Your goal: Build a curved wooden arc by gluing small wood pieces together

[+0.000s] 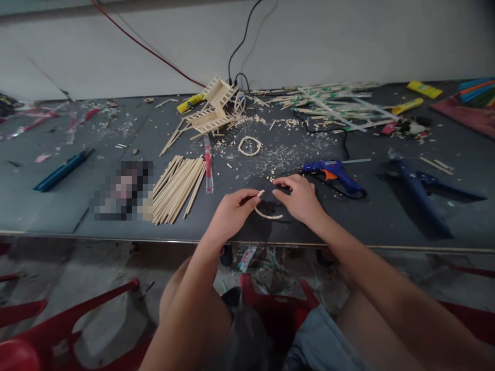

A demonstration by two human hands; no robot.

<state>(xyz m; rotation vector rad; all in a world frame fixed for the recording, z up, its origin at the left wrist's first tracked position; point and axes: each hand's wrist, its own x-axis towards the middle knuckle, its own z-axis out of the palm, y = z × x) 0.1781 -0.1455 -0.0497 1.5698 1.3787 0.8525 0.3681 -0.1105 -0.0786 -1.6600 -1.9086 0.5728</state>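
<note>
A curved strip of small pale wooden pieces [268,216] hangs over the table near its front edge. Its upper end is pinched between the thumb and fingers of my left hand [238,210]. To the right, my right hand [297,196] has its thumb and index finger a little apart, with nothing visible between them. Its index fingertip is close to a few tiny cut wooden bits [269,174] on the table. A closed ring of the same small pieces [249,146] lies flat beyond my hands.
Wooden sticks [180,188] lie in a bundle at left. A blue glue gun [334,172] and blue cutting tool [419,190] lie at right. A stick-built model [212,113] stands behind, beside wrapped sticks [328,105]. A teal pen-like tool [62,171] lies far left.
</note>
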